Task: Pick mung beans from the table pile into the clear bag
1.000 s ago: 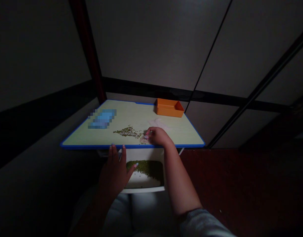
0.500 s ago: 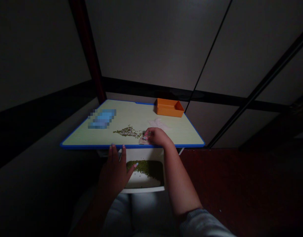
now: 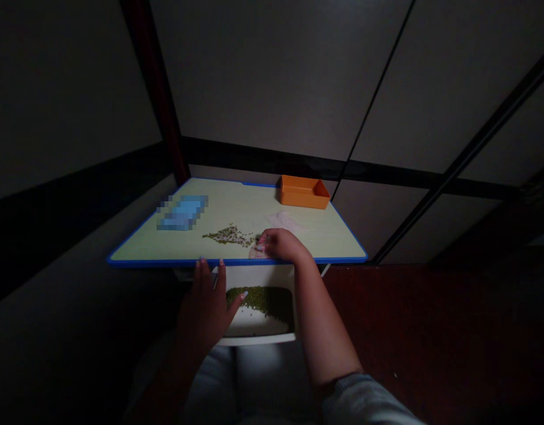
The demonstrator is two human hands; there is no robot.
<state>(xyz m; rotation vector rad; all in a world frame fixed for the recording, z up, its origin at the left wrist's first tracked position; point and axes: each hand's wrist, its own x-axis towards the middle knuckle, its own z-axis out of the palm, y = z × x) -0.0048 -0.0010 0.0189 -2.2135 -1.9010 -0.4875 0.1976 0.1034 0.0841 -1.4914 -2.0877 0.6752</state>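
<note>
My right hand [image 3: 279, 244] rests low on the tabletop with its fingertips pinched together. Whatever they hold, if anything, is too small to make out. Left of those fingers lies a loose spread of green beans [image 3: 230, 235] mixed with pale grains. A small pale patch [image 3: 255, 253] shows under the fingertips, near the table's front edge. My left hand [image 3: 207, 307] has its fingers spread, their tips against the blue edge. Its thumb reaches over a white bin [image 3: 258, 340] below the tabletop. Many green beans [image 3: 260, 297] lie in that bin.
An orange open box [image 3: 303, 198] stands at the table's back right corner. Before it is a thin heap of whitish grains [image 3: 284, 221]. A blurred blue item [image 3: 183, 212] lies at the left of the pale table [image 3: 165, 248]. Dark panels [image 3: 272, 77] rise behind.
</note>
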